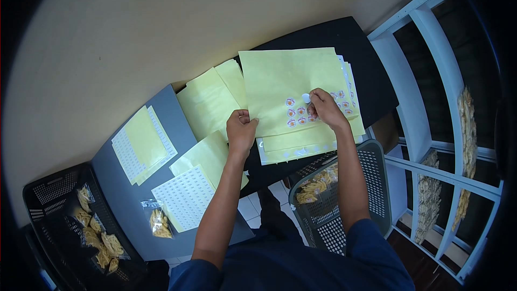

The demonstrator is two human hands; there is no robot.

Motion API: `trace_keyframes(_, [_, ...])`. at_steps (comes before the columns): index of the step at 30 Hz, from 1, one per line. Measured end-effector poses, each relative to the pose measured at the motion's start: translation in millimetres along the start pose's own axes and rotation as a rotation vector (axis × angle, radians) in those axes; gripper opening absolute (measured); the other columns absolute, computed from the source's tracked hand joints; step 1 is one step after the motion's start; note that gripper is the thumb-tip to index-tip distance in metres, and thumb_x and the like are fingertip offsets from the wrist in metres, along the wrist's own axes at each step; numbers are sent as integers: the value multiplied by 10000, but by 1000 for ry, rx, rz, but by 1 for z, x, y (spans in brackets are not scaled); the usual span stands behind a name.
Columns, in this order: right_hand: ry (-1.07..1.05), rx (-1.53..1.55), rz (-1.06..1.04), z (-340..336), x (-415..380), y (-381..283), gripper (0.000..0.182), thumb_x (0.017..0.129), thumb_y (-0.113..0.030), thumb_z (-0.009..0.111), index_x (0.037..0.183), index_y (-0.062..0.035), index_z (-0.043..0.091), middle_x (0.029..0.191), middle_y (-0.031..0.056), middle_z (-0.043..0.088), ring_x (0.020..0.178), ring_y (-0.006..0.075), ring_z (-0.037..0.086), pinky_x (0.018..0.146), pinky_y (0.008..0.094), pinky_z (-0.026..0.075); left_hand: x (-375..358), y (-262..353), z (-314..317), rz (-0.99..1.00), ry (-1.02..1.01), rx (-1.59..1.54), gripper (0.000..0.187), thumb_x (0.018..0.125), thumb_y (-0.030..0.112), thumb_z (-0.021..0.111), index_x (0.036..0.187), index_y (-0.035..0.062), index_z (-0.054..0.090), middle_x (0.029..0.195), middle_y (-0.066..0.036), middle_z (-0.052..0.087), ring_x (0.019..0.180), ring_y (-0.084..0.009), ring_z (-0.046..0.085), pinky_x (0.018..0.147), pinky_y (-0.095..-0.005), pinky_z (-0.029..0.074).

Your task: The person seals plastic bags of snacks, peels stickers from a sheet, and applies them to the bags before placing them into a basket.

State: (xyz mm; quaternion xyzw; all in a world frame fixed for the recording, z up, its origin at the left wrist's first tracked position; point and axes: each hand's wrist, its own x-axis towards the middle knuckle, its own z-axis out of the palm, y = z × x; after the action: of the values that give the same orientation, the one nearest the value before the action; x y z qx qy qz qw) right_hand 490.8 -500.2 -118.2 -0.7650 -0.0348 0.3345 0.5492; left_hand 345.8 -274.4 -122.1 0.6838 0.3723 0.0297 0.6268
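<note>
A pale yellow backing sheet (280,75) with rows of round printed stickers (291,113) lies on top of a stack on the black table. My left hand (242,130) pinches the sheet's left edge between thumb and fingers. Over the sticker rows, my right hand (325,109) is closed, its thumb and forefinger gripping a round sticker (306,98) whose pale side shows. More sheets with printed stickers (347,75) stick out from under the right side of the sheet.
Yellow sheets (207,94) and white label sheets (186,198) cover parts of a grey board (126,205). A bagged snack (160,223) lies there. Black crate (56,196) and grey basket (379,183) hold more bags. White shelving (425,81) stands at right.
</note>
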Motion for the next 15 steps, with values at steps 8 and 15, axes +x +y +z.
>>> trace_keyframes(8, [89,124,-12,2,-1,3,235,1089,-184,412,1072,16,533,704,47,536,599,113,526,568,289,481,0,-6,6,84,52,77,317,822,-27,675,1127,-47,590,901,-129,686,789,-185,659,728,-325,529])
trace_keyframes(15, [130,288,-125,4,-5,2,178,1072,-155,465,1033,-7,558,732,56,567,623,122,550,594,292,493,-31,28,9,711,466,680,481,806,-19,725,1260,-46,568,1140,-203,612,1006,-271,647,858,-382,533])
